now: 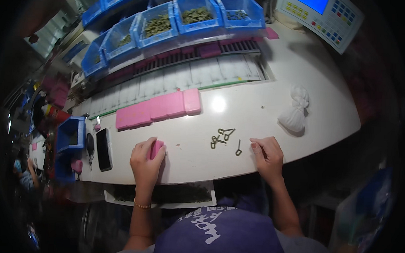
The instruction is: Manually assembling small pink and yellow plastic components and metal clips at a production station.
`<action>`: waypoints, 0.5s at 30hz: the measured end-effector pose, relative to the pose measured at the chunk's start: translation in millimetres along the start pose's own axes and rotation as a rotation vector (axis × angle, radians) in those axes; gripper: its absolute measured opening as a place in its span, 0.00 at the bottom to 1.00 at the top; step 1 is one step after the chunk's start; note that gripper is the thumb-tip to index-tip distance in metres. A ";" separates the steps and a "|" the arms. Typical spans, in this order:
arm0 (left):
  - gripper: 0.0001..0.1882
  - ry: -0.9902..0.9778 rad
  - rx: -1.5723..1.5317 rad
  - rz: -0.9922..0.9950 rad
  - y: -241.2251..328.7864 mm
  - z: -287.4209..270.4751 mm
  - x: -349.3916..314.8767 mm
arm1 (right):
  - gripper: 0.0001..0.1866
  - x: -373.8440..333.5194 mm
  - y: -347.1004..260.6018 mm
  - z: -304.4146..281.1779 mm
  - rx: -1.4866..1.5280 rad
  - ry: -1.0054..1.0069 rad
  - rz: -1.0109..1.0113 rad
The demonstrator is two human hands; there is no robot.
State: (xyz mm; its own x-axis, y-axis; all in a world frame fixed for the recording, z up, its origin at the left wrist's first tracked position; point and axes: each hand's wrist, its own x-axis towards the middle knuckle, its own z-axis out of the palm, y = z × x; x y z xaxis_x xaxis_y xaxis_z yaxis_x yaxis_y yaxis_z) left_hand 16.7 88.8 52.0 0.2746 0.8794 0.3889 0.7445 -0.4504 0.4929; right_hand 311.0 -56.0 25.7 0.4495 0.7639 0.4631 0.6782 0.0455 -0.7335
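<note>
My left hand [145, 162] is closed around a small pink block [156, 150], whose right side shows between thumb and fingers just above the white table [188, 159]. Loose on the tabletop between my hands lie several brass-coloured loop-ended pins [221, 138]. A single loop-ended pin [238, 150] rests apart from them, closer to my right hand [269, 158]. That hand hovers at the table's front edge with its fingers curled and thumb near the index finger; whatever it may hold is hidden. Beyond my left hand stretches a row of pink blocks [158, 110].
Blue bins [197, 17] holding small metal parts line the back above a slatted rack [177, 79]. A phone [104, 150] lies left, a tied white bag [295, 109] right. An open drawer [209, 198] juts below the front edge. A control panel [320, 19] stands far right.
</note>
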 end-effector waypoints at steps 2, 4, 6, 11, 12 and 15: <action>0.19 0.021 -0.024 0.011 -3.1 3.9 12.5 | 0.04 -2.2 3.0 0.5 -0.029 -0.005 -0.077; 0.19 0.034 -0.049 0.026 3.1 4.9 16.7 | 0.03 -3.3 1.7 -1.0 -0.050 -0.006 -0.059; 0.20 -0.006 -0.632 -0.304 19.6 10.0 15.4 | 0.03 -4.4 -2.6 -0.1 -0.020 -0.004 -0.061; 0.33 0.119 -0.479 0.109 37.8 24.7 -8.0 | 0.14 -6.2 -51.6 30.8 0.235 -0.176 -0.155; 0.33 0.110 -0.483 0.109 44.8 25.8 -12.5 | 0.19 -4.2 -61.7 44.9 0.355 -0.193 -0.123; 0.37 0.207 -0.325 0.311 52.7 33.9 -25.4 | 0.24 14.8 -85.8 63.9 0.512 -0.400 0.079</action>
State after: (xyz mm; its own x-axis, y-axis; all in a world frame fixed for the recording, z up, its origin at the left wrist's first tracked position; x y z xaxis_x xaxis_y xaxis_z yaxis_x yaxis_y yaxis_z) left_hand 69.7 47.9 41.7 0.3019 0.6616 0.6863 0.4091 -0.7402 0.5336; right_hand 222.4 -7.5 63.6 0.1687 0.9535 0.2497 0.2451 0.2048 -0.9476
